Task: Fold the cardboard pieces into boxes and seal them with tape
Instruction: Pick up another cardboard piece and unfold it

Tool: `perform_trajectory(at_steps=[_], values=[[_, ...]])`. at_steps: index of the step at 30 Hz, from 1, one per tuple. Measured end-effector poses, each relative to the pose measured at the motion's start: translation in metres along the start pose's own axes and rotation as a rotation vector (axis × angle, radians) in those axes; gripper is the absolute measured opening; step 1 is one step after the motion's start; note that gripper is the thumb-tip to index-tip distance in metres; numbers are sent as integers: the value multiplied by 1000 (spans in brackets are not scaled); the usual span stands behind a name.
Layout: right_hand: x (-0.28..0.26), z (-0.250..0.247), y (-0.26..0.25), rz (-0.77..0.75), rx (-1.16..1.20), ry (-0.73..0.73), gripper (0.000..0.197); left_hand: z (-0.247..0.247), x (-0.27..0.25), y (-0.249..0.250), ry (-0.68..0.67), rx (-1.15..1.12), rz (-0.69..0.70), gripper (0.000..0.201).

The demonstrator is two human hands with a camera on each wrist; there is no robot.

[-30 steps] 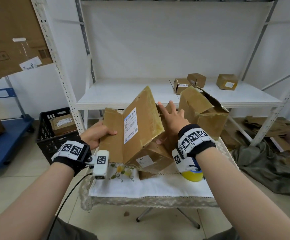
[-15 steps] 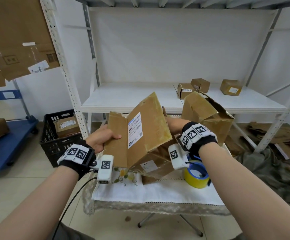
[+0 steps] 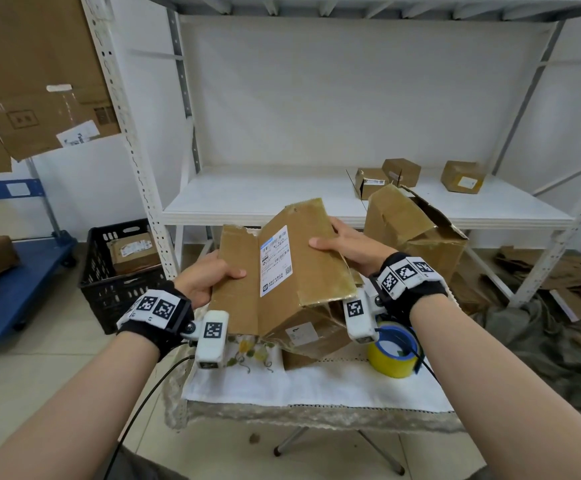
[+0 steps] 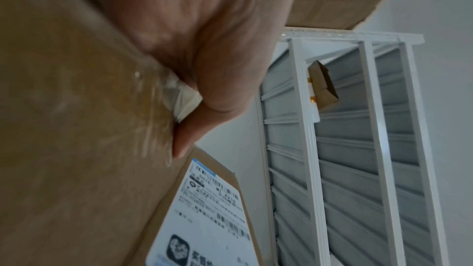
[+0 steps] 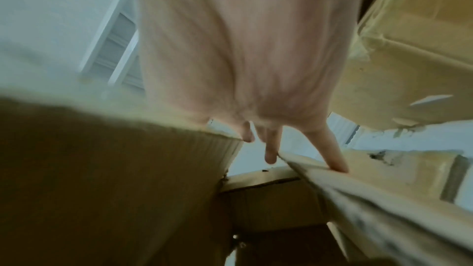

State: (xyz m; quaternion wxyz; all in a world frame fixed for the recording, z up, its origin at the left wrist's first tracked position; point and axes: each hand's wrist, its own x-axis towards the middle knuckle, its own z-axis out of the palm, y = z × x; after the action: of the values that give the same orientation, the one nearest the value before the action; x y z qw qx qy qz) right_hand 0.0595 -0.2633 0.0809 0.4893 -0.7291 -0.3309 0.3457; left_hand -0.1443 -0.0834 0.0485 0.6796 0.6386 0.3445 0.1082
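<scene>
I hold a flattened brown cardboard piece (image 3: 282, 268) with a white shipping label (image 3: 275, 259) up over the small table. My left hand (image 3: 209, 278) grips its left edge, thumb on the front face. My right hand (image 3: 344, 244) grips its right edge, thumb across the front and fingers behind. The left wrist view shows my left hand (image 4: 189, 80) pinching the cardboard piece (image 4: 76, 128) near the label (image 4: 204, 215). In the blurred right wrist view, my right hand's fingers (image 5: 332, 157) lie along a cardboard edge. A yellow and blue tape roll (image 3: 393, 351) stands on the table under my right wrist.
More cardboard (image 3: 313, 330) lies on the white cloth-covered table (image 3: 316, 386). A half-open box (image 3: 413, 233) stands behind my right hand. Three small boxes (image 3: 399, 174) sit on the white shelf (image 3: 264, 199). A black crate (image 3: 115, 271) and a blue cart (image 3: 12, 282) stand at left.
My right hand came from behind the cardboard pile to the piece's right edge and now grips it. The piece has been raised and turned flatter toward me.
</scene>
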Motion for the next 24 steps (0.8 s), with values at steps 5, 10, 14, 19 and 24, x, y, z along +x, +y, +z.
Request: perform_trajectory(at_steps=[5,10,14,19,24], values=[[-4,-8,16,-28,-67,103,89,4,-9,-18,-70,-181,-4,41],[-9,-5,31,220,-58,-96,84,18,-26,-40,-120,-462,-18,46],[-11,-9,34,153,0,-97,74,27,-31,-28,-73,-444,27,40],[-9,-6,30,18,251,-58,49,39,-43,35,-125,-385,103,24],[-10,9,43,-71,591,-29,26,48,-48,85,-194,-260,160,26]])
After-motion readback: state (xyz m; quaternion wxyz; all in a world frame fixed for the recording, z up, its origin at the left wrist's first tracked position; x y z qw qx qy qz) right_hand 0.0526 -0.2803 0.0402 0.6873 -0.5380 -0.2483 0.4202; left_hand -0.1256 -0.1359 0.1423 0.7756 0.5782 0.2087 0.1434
